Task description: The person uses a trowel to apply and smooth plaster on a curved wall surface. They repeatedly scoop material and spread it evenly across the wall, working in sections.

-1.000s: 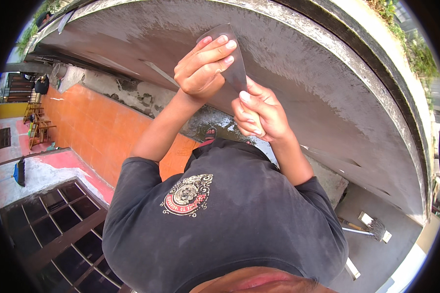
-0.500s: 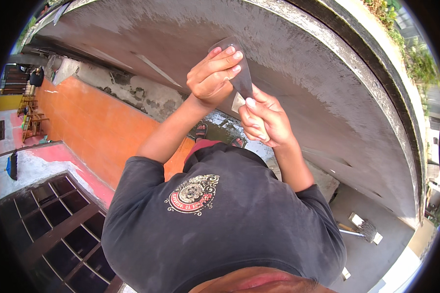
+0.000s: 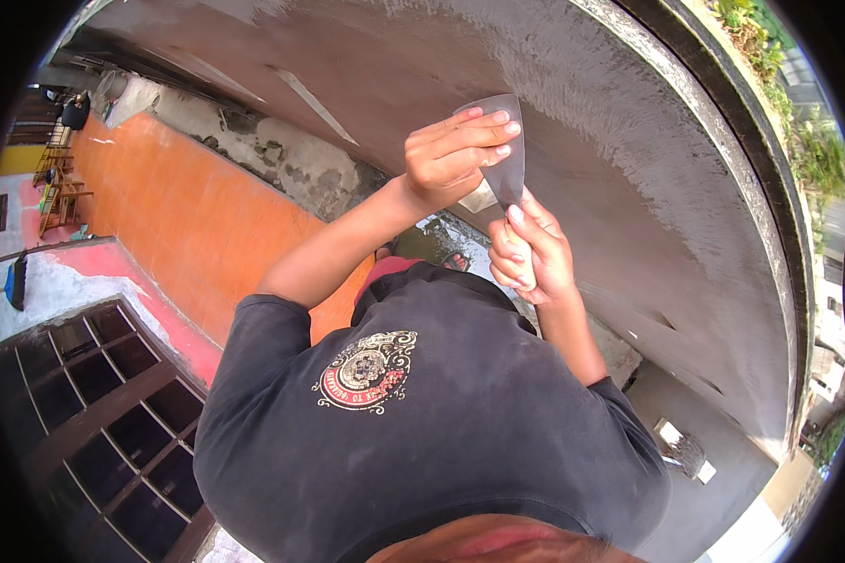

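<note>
Both of my hands are on a putty knife (image 3: 509,178) with a broad, grey, flaring blade, held up in front of the wall. My left hand (image 3: 453,159) has its fingers laid across the blade's wide end; the thumb is hidden. Lower down, my right hand (image 3: 535,251) wraps round the handle, its thumb near the base of the blade. Part of a small pale flat piece (image 3: 480,198) shows below the left hand, beside the blade; what it is I cannot make out.
The grey-brown plastered wall (image 3: 629,216) curves close in front, with a rough ledge (image 3: 732,122) on top. A brush (image 3: 687,455) lies at the lower right. An orange surface (image 3: 188,197) spreads at left, near a dark-framed window (image 3: 103,422). Wet ground (image 3: 441,235) shows near my sandalled feet.
Both hands and the putty knife have shifted right and slightly down in the picture, and the blade stands more upright. The grip looks the same. The view has turned a little.
</note>
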`<state>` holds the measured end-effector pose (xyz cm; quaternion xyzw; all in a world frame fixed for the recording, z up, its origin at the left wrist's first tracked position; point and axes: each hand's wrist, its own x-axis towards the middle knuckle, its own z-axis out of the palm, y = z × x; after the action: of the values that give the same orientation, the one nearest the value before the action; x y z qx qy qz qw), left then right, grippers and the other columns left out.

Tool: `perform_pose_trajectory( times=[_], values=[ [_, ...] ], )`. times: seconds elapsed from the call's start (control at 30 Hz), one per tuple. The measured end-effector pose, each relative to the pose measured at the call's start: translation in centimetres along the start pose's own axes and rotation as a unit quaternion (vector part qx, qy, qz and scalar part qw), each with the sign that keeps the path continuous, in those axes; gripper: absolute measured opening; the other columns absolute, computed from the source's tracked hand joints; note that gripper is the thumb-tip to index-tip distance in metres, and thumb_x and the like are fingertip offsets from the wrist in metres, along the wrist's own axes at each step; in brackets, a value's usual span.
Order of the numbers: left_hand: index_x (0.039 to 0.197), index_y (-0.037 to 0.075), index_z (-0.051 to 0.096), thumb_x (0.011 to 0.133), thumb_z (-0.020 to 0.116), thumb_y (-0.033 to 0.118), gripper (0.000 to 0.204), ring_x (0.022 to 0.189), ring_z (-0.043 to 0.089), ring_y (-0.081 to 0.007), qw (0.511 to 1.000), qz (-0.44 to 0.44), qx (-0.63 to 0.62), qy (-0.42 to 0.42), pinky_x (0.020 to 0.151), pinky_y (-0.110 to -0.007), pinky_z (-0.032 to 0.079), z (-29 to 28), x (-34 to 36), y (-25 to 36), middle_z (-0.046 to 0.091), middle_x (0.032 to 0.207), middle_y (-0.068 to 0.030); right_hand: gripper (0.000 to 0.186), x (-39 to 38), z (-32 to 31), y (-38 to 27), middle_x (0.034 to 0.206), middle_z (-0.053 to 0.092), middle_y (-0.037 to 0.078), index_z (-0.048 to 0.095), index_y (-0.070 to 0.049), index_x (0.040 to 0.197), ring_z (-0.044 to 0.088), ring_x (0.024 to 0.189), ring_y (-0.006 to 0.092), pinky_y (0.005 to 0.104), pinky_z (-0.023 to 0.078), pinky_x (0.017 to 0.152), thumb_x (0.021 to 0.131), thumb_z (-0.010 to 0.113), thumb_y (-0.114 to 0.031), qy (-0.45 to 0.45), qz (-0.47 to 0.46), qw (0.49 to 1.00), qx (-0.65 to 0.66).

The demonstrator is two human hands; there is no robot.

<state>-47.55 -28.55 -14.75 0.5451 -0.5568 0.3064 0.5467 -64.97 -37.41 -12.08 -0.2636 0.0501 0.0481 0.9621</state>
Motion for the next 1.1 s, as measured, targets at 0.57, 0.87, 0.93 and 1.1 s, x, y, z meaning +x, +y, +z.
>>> perform_pose_trajectory(
  times=[0.57, 0.87, 0.93, 1.1],
  values=[
    [0.08, 0.007, 0.074, 0.072, 0.071, -0.007, 0.016, 0.102, 0.074, -0.0239, 0.998, 0.006, 0.042, 0.049, 0.093, -0.038, 0.057, 0.1, -0.4, -1.7, 0.077, 0.103, -0.0081, 0.047, 1.3, -0.3, -0.8, 0.062, 0.043, 0.001, 0.039, -0.015, 0.154, 0.032, 0.04, 0.0058, 0.0225, 0.029, 0.035, 0.107, 0.046, -0.015, 0.051, -0.011, 0.996, -0.067],
    [0.082, 0.008, 0.072, 0.07, 0.068, -0.015, 0.027, 0.104, 0.073, -0.0223, 0.998, 0.052, 0.017, -0.006, 0.096, -0.037, 0.057, -1.6, 0.8, -2.9, 0.077, 0.103, -0.0071, 0.039, 2.0, -0.4, 0.5, 0.063, 0.046, 0.002, 0.048, -0.016, 0.146, 0.036, 0.039, 0.0068, 0.022, 0.031, 0.035, 0.107, 0.046, -0.015, 0.035, -0.037, 0.997, -0.05],
    [0.082, 0.008, 0.072, 0.071, 0.067, -0.015, 0.026, 0.103, 0.074, -0.0222, 0.996, 0.08, 0.017, -0.035, 0.095, -0.037, 0.058, -1.8, 1.2, -2.9, 0.077, 0.102, -0.0063, 0.038, 2.3, 0.0, 0.4, 0.063, 0.045, 0.003, 0.049, -0.017, 0.145, 0.036, 0.04, 0.0066, 0.0216, 0.031, 0.035, 0.107, 0.046, -0.015, 0.009, -0.036, 0.999, -0.024],
    [0.082, 0.009, 0.072, 0.071, 0.067, -0.015, 0.026, 0.104, 0.073, -0.0228, 0.998, 0.059, 0.023, -0.004, 0.097, -0.037, 0.057, -3.1, 3.0, -3.8, 0.077, 0.102, -0.0063, 0.041, 3.5, 0.7, 0.6, 0.064, 0.046, 0.004, 0.046, -0.017, 0.148, 0.035, 0.04, 0.0066, 0.0215, 0.03, 0.035, 0.107, 0.045, -0.015, 0.018, -0.041, 0.999, -0.013]
  ],
)
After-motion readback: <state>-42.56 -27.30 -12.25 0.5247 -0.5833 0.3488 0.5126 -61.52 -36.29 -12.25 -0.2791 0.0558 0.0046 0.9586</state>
